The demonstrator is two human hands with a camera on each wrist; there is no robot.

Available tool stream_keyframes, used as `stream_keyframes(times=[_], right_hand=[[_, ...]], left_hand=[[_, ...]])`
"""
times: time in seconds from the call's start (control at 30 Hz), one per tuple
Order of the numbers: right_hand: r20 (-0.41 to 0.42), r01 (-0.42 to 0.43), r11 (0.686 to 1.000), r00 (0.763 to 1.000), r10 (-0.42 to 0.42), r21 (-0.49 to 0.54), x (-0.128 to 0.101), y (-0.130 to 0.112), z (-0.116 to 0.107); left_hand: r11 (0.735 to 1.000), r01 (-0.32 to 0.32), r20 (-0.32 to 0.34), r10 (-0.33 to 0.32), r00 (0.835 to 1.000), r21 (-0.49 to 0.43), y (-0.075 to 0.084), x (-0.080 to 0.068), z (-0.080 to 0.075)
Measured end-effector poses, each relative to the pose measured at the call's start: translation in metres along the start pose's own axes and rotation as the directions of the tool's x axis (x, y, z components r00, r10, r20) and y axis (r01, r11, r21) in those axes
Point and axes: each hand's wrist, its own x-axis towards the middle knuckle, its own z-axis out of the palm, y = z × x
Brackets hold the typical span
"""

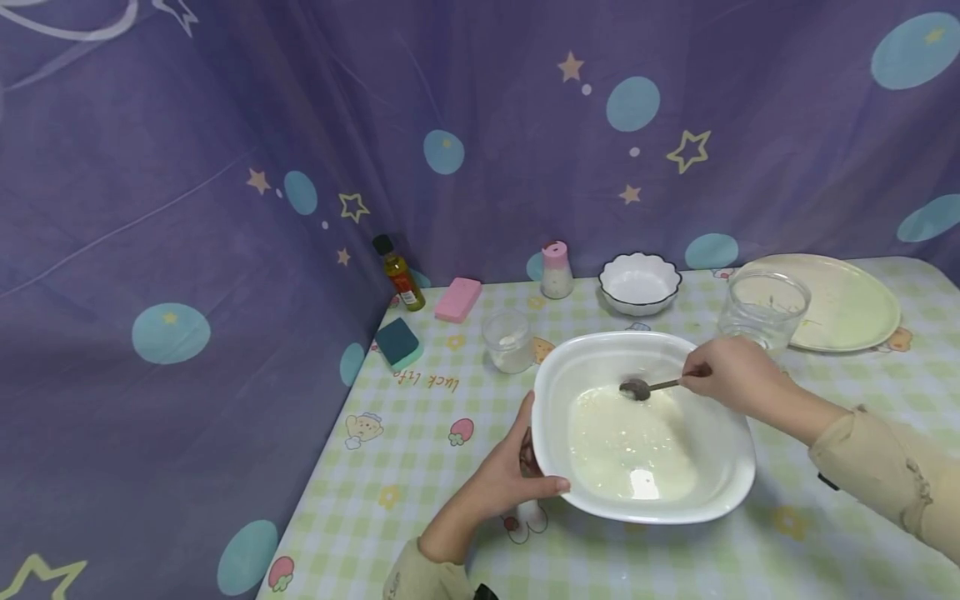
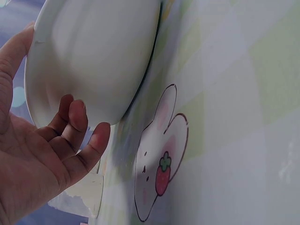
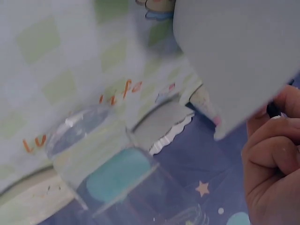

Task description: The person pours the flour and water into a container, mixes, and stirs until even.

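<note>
Batter-like white liquid (image 1: 626,446) pooled in the lower part of a big white bowl (image 1: 720,492), which sat tilted on the checked tablecloth (image 1: 420,433) near the table's front edge. The left hand (image 1: 504,477) gripped the bowl's near-left rim, thumb over the edge and fingers (image 2: 77,123) curled beneath the underside, as the left wrist view showed, with the bowl (image 2: 93,56) lifted a little off a rabbit print (image 2: 161,150) on the cloth. The right hand (image 1: 731,375) pinched the handle of a metal spoon (image 1: 643,387), fingers closed round it; the spoon's bowl lay at the far edge of the liquid, inside the dish. The right wrist view was blurred and showed little beyond curled fingers (image 3: 274,159) beside the bowl's white wall (image 3: 239,56).

Behind the bowl stood a small glass (image 1: 510,340) to the left and a wider glass jar (image 1: 765,310) to the right, just beyond the right hand. Farther back were a scalloped white dish (image 1: 640,283), a pink-capped shaker (image 1: 557,270), a pink sponge (image 1: 458,299), a green sponge (image 1: 398,342) and an oil bottle (image 1: 400,275). A pale plate (image 1: 847,304) lay at the far right, behind the jar.
</note>
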Motion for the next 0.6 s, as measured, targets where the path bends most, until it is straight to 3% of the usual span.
stream_keyframes(times=[0.37, 0.6], right_hand=[[0.055, 0.077, 0.992, 0.996, -0.072, -0.101, -0.011, 0.002, -0.022], [0.164, 0.08, 0.994, 0.984, -0.067, -0.074, -0.018, 0.003, -0.03]], left_hand=[[0.999, 0.042, 0.001, -0.042, 0.999, 0.001, 0.004, -0.001, 0.0], [0.998, 0.057, 0.012, -0.057, 0.998, -0.008, 0.027, -0.004, 0.003]])
